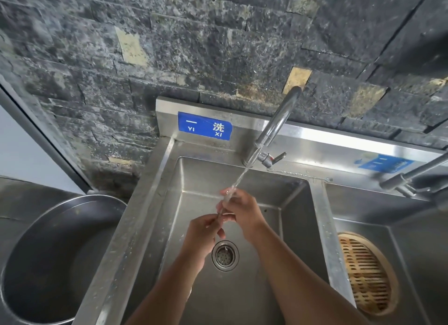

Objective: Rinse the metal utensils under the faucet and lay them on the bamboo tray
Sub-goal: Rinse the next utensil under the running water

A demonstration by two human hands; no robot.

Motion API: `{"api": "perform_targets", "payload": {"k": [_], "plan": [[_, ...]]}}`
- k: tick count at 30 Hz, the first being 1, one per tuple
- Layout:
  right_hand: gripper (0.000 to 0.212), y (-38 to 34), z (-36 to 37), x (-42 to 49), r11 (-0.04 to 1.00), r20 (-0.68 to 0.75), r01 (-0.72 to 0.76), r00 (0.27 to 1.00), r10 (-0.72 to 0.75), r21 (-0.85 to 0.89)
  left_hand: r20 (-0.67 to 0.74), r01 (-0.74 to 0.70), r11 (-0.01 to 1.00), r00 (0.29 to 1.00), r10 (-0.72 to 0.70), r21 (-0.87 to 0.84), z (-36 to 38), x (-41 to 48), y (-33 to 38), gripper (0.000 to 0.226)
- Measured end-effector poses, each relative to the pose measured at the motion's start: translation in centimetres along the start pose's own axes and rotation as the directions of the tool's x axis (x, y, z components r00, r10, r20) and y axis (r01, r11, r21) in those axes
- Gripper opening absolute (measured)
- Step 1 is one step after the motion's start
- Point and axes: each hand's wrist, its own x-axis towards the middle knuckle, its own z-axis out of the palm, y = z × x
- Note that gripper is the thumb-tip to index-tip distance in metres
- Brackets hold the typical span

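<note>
Water runs from the curved steel faucet into the left sink basin. Both hands meet under the stream, above the drain. My right hand pinches the upper end of a thin metal utensil, and my left hand grips its lower end. Most of the utensil is hidden by fingers and water, so its kind is unclear. The round slatted bamboo tray lies in the right basin, with nothing visible on it.
A large dark metal basin stands on the counter at the left. A second faucet reaches over the right basin. The dark stone wall rises behind the sink, with a blue sign on the backsplash.
</note>
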Motion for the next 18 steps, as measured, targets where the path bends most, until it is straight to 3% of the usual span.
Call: {"api": "perform_targets", "payload": {"k": [9,11,15,18], "plan": [[0.024,-0.4,0.2,1.3,0.993,-0.092,-0.029,0.995,0.04,0.116,-0.038,0.028,0.997,0.999,-0.026,0.065,0.9,1.5,0.8,0.022],[0.016,-0.5,0.3,1.1,0.997,-0.091,-0.004,0.996,0.01,0.075,-0.028,0.027,0.999,0.999,-0.026,0.036,0.8,1.6,1.2,0.024],[0.023,-0.3,0.1,0.7,0.996,-0.049,0.078,0.996,-0.076,0.049,0.022,0.046,0.998,0.999,-0.045,-0.053,0.8,1.5,2.3,0.031],[0.016,-0.3,-0.2,0.9,0.994,-0.056,0.088,0.995,-0.084,0.065,0.02,0.008,1.0,1.0,-0.008,-0.004,1.1,1.5,2.6,0.038]]}}
